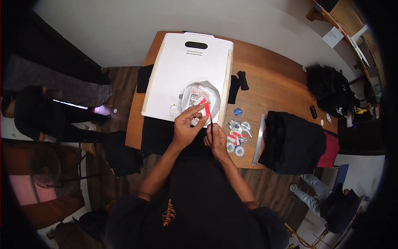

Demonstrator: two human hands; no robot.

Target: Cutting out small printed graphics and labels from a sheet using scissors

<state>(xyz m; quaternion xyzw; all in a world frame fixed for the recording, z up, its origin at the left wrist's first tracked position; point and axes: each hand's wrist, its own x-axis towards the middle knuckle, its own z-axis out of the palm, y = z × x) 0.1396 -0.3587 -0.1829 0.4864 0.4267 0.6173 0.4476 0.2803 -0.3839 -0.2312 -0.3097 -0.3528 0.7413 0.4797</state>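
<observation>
My left hand (187, 126) pinches a small red-and-white printed piece (208, 110), holding it up over the near edge of a white board (166, 83). Closed around a slim dark tool, which looks like scissors (212, 123), is my right hand (217, 141). The tool's tip reaches the lower right edge of the red piece. Behind my fingers, a round white bowl-like container (217, 92) sits on the board with printed clear and red scraps inside. Right of my right hand, several round printed cut-outs (239, 151) and red-and-white pieces lie on the table.
A metal ruler (259, 140) lies beside a stack of folded black cloth (290, 141) on the wooden table (265, 79). A blue crumpled bit (237, 111) is near the cut-outs. A black bag (331, 87) stands far right. Other people are at left (31, 112) and lower right (338, 207).
</observation>
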